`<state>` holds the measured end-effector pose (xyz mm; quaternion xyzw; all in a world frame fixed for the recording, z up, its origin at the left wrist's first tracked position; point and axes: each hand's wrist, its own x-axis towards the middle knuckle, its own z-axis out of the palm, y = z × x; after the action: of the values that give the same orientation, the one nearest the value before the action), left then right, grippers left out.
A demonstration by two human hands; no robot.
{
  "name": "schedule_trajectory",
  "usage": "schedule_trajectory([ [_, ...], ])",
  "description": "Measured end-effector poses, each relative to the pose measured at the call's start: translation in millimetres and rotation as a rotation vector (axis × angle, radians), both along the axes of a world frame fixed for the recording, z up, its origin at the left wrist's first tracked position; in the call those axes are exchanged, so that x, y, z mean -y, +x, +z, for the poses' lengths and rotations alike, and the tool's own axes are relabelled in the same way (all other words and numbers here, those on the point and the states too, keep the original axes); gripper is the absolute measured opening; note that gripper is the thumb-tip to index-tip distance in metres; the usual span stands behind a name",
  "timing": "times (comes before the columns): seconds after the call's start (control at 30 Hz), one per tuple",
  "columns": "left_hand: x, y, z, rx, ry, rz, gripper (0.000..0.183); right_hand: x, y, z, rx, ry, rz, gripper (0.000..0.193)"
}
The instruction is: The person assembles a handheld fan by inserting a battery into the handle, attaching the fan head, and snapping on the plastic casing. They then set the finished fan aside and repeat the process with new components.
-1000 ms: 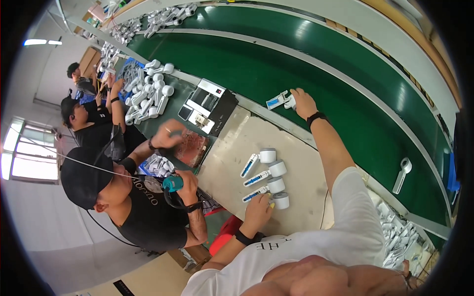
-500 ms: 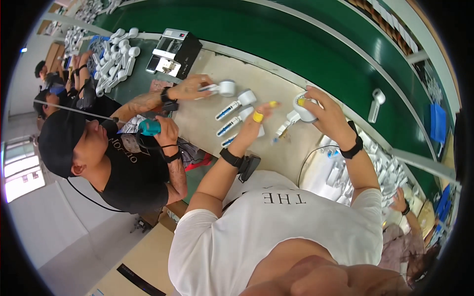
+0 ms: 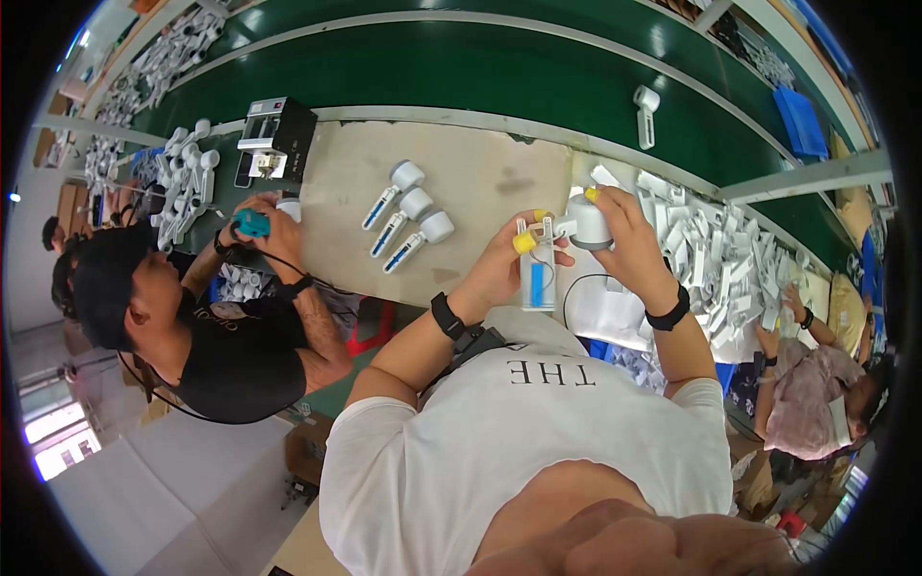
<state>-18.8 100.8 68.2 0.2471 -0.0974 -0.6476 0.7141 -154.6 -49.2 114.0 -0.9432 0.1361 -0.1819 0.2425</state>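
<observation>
My right hand grips the round white-and-grey head of a handheld device. My left hand pinches the device's open white handle shell, which holds a blue cylindrical battery and thin wires. A short neck joins head and handle between my hands. Yellow wraps cover some fingertips on both hands. To the left, three similar devices lie side by side on the pale table, with round heads up and blue batteries showing in their handles; one has its head nearest me.
A heap of white shells lies to the right. At left, a co-worker holds a teal power tool near a black-and-silver machine. A white device lies on the green conveyor. Another person works at far right.
My view has swung to the right. My left hand, formerly reaching across the table, now holds the device's handle. The co-worker's hand has withdrawn from the laid-out devices to the tool.
</observation>
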Motion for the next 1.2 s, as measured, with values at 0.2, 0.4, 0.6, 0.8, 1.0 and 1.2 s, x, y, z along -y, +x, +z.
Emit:
schedule_trajectory([
  [0.2, 5.3, -4.7, -4.6, 0.497, 0.043, -0.044, 0.030, -5.9, -35.3, 5.6, -0.026, -0.020, -0.043, 0.062],
  [0.4, 3.2, 3.2, 40.5, 0.636, 0.130, -0.322, 0.026, -2.3, -64.5, -41.5, 0.189, 1.462, 0.274, 0.069],
  [0.6, 7.3, -3.0, 40.5, 0.423, 0.150, -0.231, 0.026, -38.3, -64.9, -28.8, 0.448, 1.642, 0.212, 0.094],
  [0.8, 8.2, 0.2, 46.2, 0.525, 0.172, -0.270, 0.026, -23.2, -65.9, -35.6, 0.416, 0.974, -0.016, 0.090],
  [1.0, 9.3, -7.4, 50.4, 0.477, 0.210, -0.315, 0.024, -5.7, -51.6, -41.6, 0.495, 1.289, -0.063, 0.088],
  [1.2, 11.7, -3.1, 50.5, 0.551, 0.184, -0.301, 0.023, 3.2, -43.3, -34.0, 0.518, 1.131, 0.057, 0.081],
])
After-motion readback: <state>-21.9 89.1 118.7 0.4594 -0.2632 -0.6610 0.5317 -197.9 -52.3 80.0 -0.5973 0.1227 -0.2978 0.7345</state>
